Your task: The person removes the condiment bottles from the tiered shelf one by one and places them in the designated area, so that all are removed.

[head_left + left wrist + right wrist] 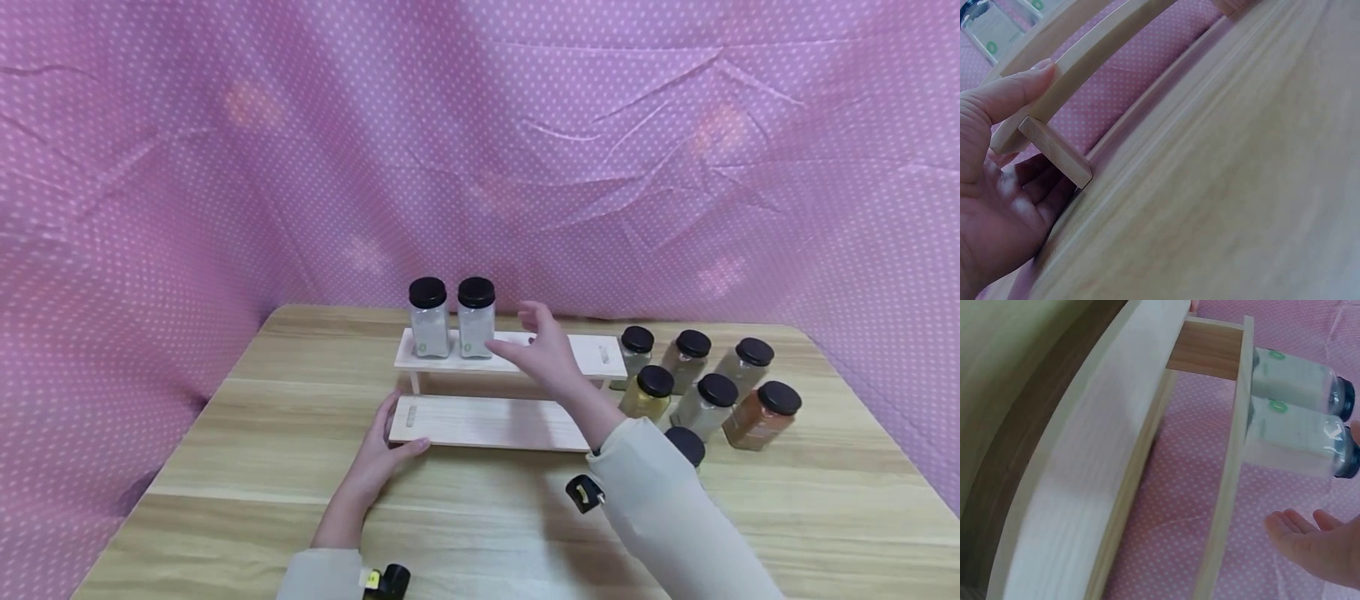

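Note:
A two-tier pale wooden rack [480, 422] stands mid-table. My left hand [380, 450] holds the left end of its lower tier. In the left wrist view the thumb [1025, 87] lies on the tier's edge and the other fingers are below, beside a short leg [1057, 152]. Two jars of white contents with black lids, a left jar [431, 329] and a right jar [476, 329], stand upright on the upper tier. My right hand [543, 350] is just right of the right jar, thumb and fingers spread, nothing between them in the right wrist view.
Several black-lidded spice jars stand at the rack's right, among them a yellow one [647, 396], a pale one [703, 408] and an orange-red one [761, 417]. A pink dotted cloth [480, 167] hangs behind the wooden table [247, 467].

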Demonstrator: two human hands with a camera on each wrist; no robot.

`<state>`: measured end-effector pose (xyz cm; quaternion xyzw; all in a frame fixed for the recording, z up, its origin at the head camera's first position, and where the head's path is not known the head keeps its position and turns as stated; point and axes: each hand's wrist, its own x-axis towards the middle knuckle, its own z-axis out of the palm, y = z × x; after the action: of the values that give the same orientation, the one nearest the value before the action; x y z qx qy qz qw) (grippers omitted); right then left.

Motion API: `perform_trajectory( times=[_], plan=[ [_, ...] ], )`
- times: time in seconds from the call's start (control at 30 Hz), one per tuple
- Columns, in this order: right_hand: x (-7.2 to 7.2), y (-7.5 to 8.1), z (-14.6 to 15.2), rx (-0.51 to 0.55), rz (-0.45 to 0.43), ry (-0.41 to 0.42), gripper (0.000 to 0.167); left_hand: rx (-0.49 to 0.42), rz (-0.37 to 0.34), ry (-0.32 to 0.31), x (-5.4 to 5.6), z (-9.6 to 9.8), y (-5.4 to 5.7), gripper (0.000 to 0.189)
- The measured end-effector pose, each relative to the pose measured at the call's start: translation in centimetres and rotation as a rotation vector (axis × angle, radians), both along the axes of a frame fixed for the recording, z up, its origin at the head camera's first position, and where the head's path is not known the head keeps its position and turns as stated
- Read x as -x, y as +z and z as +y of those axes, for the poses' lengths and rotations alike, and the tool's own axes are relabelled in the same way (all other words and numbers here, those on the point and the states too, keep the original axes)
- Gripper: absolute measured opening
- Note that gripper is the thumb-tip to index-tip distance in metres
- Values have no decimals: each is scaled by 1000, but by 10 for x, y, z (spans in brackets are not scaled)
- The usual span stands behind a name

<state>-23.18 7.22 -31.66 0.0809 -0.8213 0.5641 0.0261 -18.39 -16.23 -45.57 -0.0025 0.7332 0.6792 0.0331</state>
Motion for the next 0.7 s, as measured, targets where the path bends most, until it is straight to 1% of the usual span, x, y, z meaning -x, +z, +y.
perform_trajectory(
  times=[0.2,0.33,0.47,0.53,0.7],
  plan=[
    [6,-5,-17,29,24,4,65,6,2,8,0,0,1,95],
    [8,-8,-29,55,44,4,67,9,-2,8,0,1,0,94],
    [11,-9,-38,57,64,-35,70,6,1,4,-1,2,1,94],
    [12,-9,-41,40,80,-62,70,3,1,4,-1,1,1,94],
    [18,-11,-49,16,116,-115,64,-2,4,1,0,1,1,94]
  ],
)
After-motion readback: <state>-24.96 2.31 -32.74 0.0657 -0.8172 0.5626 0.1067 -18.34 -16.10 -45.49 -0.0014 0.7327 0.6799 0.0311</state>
